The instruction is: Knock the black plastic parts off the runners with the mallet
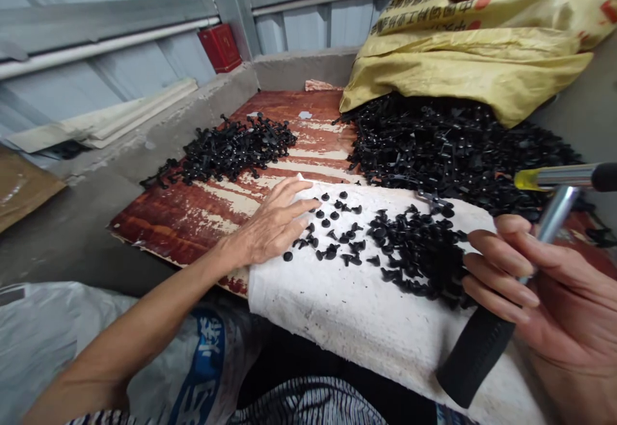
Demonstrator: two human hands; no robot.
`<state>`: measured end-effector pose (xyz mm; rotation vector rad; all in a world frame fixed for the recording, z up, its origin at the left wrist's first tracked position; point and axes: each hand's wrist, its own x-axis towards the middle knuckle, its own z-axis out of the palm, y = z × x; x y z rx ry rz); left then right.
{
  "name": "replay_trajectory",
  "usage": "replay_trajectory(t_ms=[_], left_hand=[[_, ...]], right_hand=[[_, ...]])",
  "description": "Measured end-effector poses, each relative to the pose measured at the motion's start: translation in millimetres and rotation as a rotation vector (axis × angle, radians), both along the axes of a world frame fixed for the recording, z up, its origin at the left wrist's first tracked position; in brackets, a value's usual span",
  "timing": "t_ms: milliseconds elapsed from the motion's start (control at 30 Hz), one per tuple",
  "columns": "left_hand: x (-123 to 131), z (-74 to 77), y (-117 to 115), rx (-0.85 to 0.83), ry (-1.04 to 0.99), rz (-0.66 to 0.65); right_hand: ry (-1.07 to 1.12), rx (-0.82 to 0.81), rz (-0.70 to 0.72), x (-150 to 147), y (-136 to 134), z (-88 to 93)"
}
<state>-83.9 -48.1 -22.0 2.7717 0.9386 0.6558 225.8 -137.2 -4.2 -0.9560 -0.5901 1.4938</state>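
Observation:
My left hand (270, 226) lies over the edge of a white cloth (318, 296), fingers stretched out and slightly apart. Its fingertips reach toward scattered small black mushroom-shaped pieces (334, 215), some standing on round heads, others on their sides. In my right hand (544, 290) is a hammer (556, 209) with a metal shaft, a black rubber grip, and a head with a translucent yellow face and a black face. The fingers are curled round its shaft, above the grip. Just left of this hand, a denser heap of the black pieces (419, 245) rests on the cloth.
A worn red-brown board (183, 219) lies under the cloth. On it are a left pile of black parts (236, 145) and a larger pile (434, 142) at right, below a yellow woven sack (467, 65). A red tin (220, 48) stands on the ledge (144, 116).

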Motion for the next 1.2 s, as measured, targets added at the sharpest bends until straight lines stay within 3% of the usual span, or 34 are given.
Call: replay_trajectory(t_ms=[167, 300, 467, 700, 967, 1200], left_hand=[[-22, -14.6, -29, -0.02, 0.034, 0.002], [-28, -24.0, -27, -0.042, 0.051, 0.033], [-28, -22.9, -15, -0.03, 0.013, 0.102], [-24, -24.2, -35, -0.031, 0.05, 0.021], [-33, -31.1, -30, -0.041, 0.01, 0.06], [-40, -23.7, -45, 0.009, -0.014, 0.008]], right_hand=[[0.033, -0.026, 0.017, -2, 1, -4.3], [-0.005, -0.017, 0.004, -3, 0, -5.4], [-0.044, 0.001, -0.014, -1, 2, -5.5], [-0.03, -0.019, -0.028, 0, 1, -8.2], [-0.061, -0.019, -0.028, 1, 1, -9.3], [-0.051, -0.042, -0.035, 2, 2, -7.3]])
